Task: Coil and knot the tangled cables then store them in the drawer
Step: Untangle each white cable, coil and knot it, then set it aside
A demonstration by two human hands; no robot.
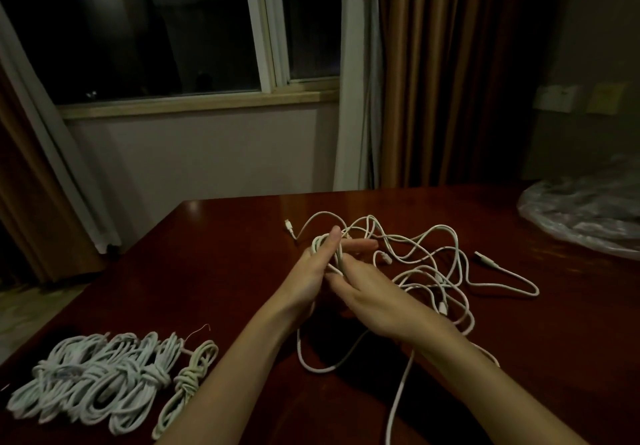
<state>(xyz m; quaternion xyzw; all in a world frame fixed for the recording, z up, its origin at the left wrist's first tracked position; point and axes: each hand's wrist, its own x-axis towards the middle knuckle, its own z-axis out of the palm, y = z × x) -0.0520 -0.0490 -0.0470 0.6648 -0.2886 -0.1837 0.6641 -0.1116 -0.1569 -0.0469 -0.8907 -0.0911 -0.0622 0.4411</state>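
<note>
A tangle of white cables lies on the dark red-brown table, to the right of centre. My left hand holds a small coil of white cable, with the loops wrapped round its fingers and the thumb raised. Just beside it, my right hand grips the same cable at the coil's lower side. A loose length hangs down from the hands and loops on the table. Several coiled and knotted white cables lie in a row at the front left. No drawer is in view.
A crumpled clear plastic bag lies on the table's far right. USB plugs stick out of the tangle. Behind the table are a dark window, white wall and brown curtains. The table's left edge runs diagonally.
</note>
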